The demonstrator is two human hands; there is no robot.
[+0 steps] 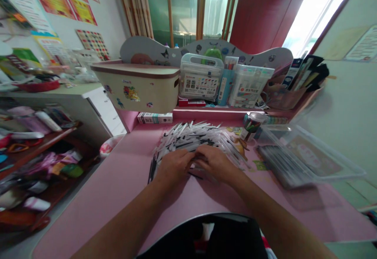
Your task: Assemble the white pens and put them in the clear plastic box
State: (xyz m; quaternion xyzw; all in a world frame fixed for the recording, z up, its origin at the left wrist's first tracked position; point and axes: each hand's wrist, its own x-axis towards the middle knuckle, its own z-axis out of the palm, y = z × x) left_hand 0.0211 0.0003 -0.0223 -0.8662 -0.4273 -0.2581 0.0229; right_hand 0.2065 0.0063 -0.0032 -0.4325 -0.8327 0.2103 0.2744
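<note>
A heap of thin pens or pen parts, white, clear and black, lies on the pink desk in front of me. My left hand is at the heap's near edge, with its fingers curled inward. Fingertip to fingertip with it, my right hand is closed too, its fingers bent over the pens. What the fingers pinch is hidden behind the hands. Some dark sticks stand out beside my left hand, and clear tubes lie to the right of my right hand.
An open clear plastic box with many pens in it sits on the right, its lid tilted. A jar of pens stands near the back. The shelf above holds a cream bin and pen cases.
</note>
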